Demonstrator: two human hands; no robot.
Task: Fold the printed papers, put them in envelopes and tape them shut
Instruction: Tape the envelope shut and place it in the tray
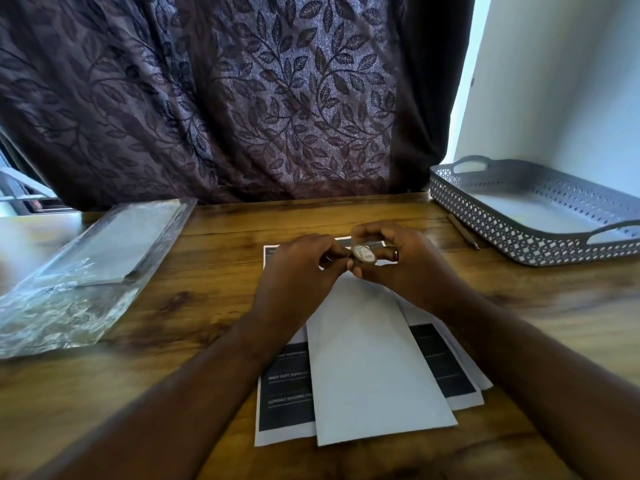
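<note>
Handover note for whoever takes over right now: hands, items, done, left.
Left hand: pinches at the edge of the tape roll.
Right hand: grips the tape roll.
Both are above the white envelope, which lies on the printed papers.
Done: cannot tell if the envelope is filled; its far end is hidden.
Left: likely tape it shut, then fold and pack the remaining sheets.

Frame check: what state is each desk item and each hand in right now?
Tape roll: held above the envelope, between both hands.
Left hand: pinches at the roll's edge.
Right hand: grips the roll.
Envelope: flat on the papers, far end hidden by the hands.
Papers: unfolded, stacked.
Envelope pack: lying flat.
Pen: lying beside the tray.
Tray: upright.
</note>
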